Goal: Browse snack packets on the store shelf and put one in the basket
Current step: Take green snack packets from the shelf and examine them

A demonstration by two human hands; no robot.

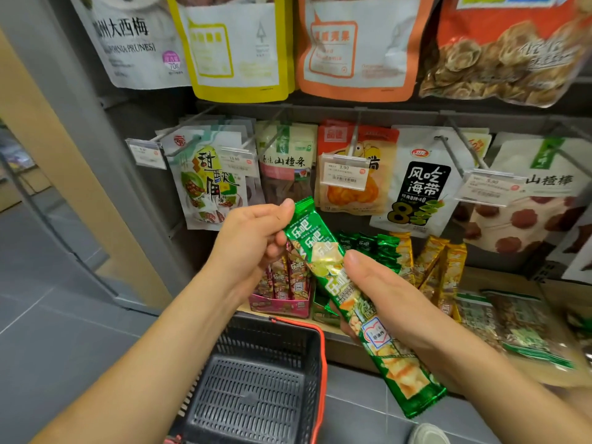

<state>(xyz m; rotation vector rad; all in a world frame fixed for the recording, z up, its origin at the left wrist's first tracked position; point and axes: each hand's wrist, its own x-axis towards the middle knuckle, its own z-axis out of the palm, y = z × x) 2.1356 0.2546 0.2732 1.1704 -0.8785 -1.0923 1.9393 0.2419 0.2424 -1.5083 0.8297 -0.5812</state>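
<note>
A long green snack packet (323,251) slants from upper left to lower right in front of the shelf. My left hand (253,238) pinches its top end between thumb and fingers. My right hand (381,293) grips its middle, thumb on the front. A black mesh basket (256,389) with an orange-red rim stands on the floor below my hands, with nothing in it. More green packets (374,248) and gold packets (429,264) stand on the low shelf behind.
Snack bags hang on hooks above: a white seaweed bag (423,184), an orange bag (352,168), a hawthorn bag (285,161). A pink display box (282,306) of red packets sits on the wooden shelf. Grey floor lies left; a shoe tip (429,435) shows below.
</note>
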